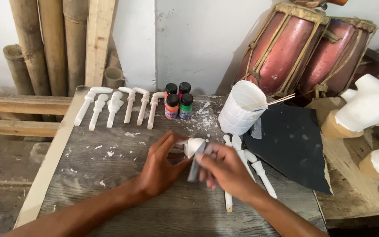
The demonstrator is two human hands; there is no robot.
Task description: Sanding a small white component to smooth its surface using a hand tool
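Observation:
My left hand [159, 166] grips a small white carved piece [194, 145] with a rounded head, just above the grey wooden table [123, 193]. My right hand [227, 171] presses a folded grey strip, likely sandpaper [195, 169], against that piece; the hand is blurred. Under and beside my right hand lie several white peg-shaped pieces [259, 171]. The lower part of the held piece is hidden by my fingers.
A row of white carved pieces [117, 105] lies at the table's back left, next to several small paint bottles [178, 103]. A white plastic cup [241, 109] with sticks stands by a black sheet [292, 145]. Two red drums [303, 48] and larger white carvings [369, 109] are at right.

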